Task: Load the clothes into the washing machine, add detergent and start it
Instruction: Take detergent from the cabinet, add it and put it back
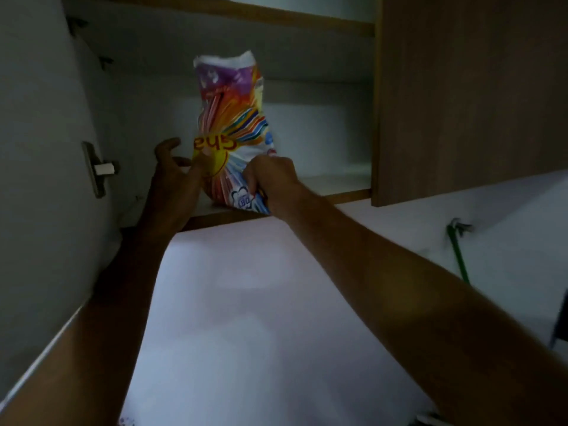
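Up in the open cupboard (461, 96), one detergent bag (233, 130) stands on end on the lower shelf (335, 187), long axis vertical, crumpled top upward; its print runs upside down, with only red letters like "Gha" on a yellow disc legible. Two hands: the right hand (272, 179) grips the bag's lower corner, while the left hand (176, 167) curls loosely, fingertips touching its left edge.

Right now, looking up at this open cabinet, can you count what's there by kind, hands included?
Detergent bags: 1, the colourful detergent bag, standing on the cabinet shelf
Hands: 2, the right hand gripping the bag's lower part, the left hand beside it with fingers spread
Cabinet doors: 2, the wooden cabinet door and the white cabinet door
Total: 5
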Available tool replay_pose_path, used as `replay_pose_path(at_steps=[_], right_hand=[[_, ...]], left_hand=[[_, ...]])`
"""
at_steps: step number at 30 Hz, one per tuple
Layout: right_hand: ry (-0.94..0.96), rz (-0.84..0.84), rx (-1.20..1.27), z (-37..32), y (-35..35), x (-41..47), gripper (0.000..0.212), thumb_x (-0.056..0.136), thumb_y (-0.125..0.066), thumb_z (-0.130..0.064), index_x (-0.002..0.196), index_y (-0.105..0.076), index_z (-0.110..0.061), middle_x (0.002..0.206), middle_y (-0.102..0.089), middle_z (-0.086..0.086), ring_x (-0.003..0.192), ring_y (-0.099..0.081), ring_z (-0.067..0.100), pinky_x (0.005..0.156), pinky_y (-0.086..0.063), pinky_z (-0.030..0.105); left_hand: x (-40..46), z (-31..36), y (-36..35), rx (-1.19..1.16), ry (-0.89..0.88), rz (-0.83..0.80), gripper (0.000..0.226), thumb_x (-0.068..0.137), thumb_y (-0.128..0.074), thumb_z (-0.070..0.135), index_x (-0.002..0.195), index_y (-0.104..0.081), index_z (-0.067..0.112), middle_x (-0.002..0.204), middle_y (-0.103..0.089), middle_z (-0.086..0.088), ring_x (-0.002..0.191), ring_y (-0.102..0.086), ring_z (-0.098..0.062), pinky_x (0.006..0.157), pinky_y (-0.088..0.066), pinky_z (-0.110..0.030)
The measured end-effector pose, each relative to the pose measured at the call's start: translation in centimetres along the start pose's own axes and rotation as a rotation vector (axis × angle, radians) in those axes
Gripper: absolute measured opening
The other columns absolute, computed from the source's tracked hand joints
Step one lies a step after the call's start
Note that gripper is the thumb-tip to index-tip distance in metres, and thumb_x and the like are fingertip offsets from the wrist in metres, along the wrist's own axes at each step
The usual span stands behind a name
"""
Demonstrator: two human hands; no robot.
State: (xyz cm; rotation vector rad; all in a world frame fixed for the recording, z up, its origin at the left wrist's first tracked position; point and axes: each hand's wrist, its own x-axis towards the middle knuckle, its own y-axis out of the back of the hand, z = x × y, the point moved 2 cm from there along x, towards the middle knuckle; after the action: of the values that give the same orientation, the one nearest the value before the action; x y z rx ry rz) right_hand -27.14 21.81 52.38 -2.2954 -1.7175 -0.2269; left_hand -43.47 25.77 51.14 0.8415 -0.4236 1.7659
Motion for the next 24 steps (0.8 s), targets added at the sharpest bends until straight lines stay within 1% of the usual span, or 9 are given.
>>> replay_pose_path(at_steps=[5,7,8,13,14,17,19,22,24], right_hand=[[-0.029,-0.108,0.223,-0.5,5.3,-2.3,0.034,0.021,-0.048,-0.003,0.053,-0.045,0.008,0.072,-0.053,0.023,0.064,-0.062,0.049,0.068,-0.059,0.05],[-0.014,-0.1,0.218,-1.1,8.5,-5.3,0.007,0.039,-0.04,0.002,0.039,-0.035,-0.002,0.047,-0.049,0.01,0.038,-0.055,0.027,0.04,-0.048,0.022],[-0.02,-0.067,0.237,-1.1,10.7,-6.0,0.021,0.044,-0.034,0.007,0.032,-0.03,-0.009,0.036,-0.039,0.002,0.027,-0.041,0.019,0.032,-0.035,0.015],[-0.007,0.014,0.076,-0.2,20.2,-11.4,0.014,0.03,-0.044,0.001,0.027,-0.035,-0.01,0.041,-0.032,-0.002,0.032,-0.034,0.022,0.043,-0.032,0.016],[-0.059,0.029,0.043,0.5,22.4,-12.4,0.013,0.025,-0.048,-0.002,0.033,-0.037,-0.004,0.048,-0.036,0.003,0.037,-0.041,0.029,0.048,-0.036,0.018],[-0.188,0.007,-0.002,3.0,29.4,-15.4,0.081,0.01,-0.057,-0.005,0.084,-0.047,0.024,0.087,-0.046,0.029,0.089,-0.055,0.064,0.079,-0.05,0.05],[-0.233,-0.049,-0.068,6.0,34.8,-17.9,0.1,0.022,-0.055,0.001,0.113,-0.029,0.033,0.11,-0.044,0.046,0.111,-0.042,0.069,0.1,-0.034,0.068],[-0.349,0.024,-0.241,10.5,42.9,-22.3,0.106,0.025,-0.059,0.002,0.114,-0.012,0.035,0.123,-0.02,0.06,0.107,-0.028,0.075,0.076,-0.04,0.075],[-0.399,0.167,-0.349,10.0,45.9,-27.1,0.066,0.028,-0.057,0.003,0.084,-0.047,0.036,0.079,-0.05,0.053,0.08,-0.057,0.061,0.051,-0.042,0.038]], left_hand=[[-5.4,3.4,-2.4,-0.063,-0.18,-0.17,0.04,0.093,-0.058,0.052,0.124,-0.057,0.028,0.119,-0.064,0.009,0.106,-0.06,-0.007,0.087,-0.05,-0.023],[-8.1,4.9,-4.5,-0.198,-0.152,-0.236,0.038,0.092,-0.059,0.052,0.123,-0.052,0.032,0.12,-0.062,0.008,0.111,-0.06,-0.009,0.086,-0.051,-0.028],[-9.6,5.9,-5.7,-0.267,-0.12,-0.276,0.038,0.091,-0.061,0.051,0.122,-0.05,0.032,0.118,-0.062,0.008,0.109,-0.061,-0.009,0.085,-0.051,-0.028],[-16.9,10.1,-11.6,-0.483,0.08,-0.518,0.041,0.089,-0.062,0.029,0.123,-0.04,0.025,0.088,-0.062,0.011,0.074,-0.057,-0.003,0.079,-0.043,-0.033],[-18.7,10.7,-12.7,-0.496,0.097,-0.574,0.045,0.087,-0.06,0.029,0.126,-0.04,0.022,0.087,-0.062,0.011,0.073,-0.057,-0.003,0.078,-0.043,-0.03],[-23.8,12.4,-15.6,-0.497,0.141,-0.79,0.073,0.079,-0.067,0.033,0.142,-0.034,0.018,0.098,-0.061,0.008,0.078,-0.061,0.003,0.073,-0.048,-0.019],[-28.0,13.6,-17.3,-0.48,0.197,-1.004,0.089,0.067,-0.076,0.043,0.145,-0.032,0.031,0.112,-0.064,0.011,0.093,-0.066,-0.003,0.079,-0.056,-0.032],[-35.4,15.4,-19.7,-0.448,0.15,-1.268,0.082,0.06,-0.081,0.049,0.133,-0.047,0.035,0.114,-0.069,0.016,0.098,-0.065,-0.005,0.081,-0.056,-0.039],[-40.8,16.6,-21.4,-0.539,0.169,-1.358,0.068,0.069,-0.085,0.028,0.129,-0.053,0.027,0.103,-0.072,0.016,0.088,-0.063,0.0,0.072,-0.052,-0.026]])
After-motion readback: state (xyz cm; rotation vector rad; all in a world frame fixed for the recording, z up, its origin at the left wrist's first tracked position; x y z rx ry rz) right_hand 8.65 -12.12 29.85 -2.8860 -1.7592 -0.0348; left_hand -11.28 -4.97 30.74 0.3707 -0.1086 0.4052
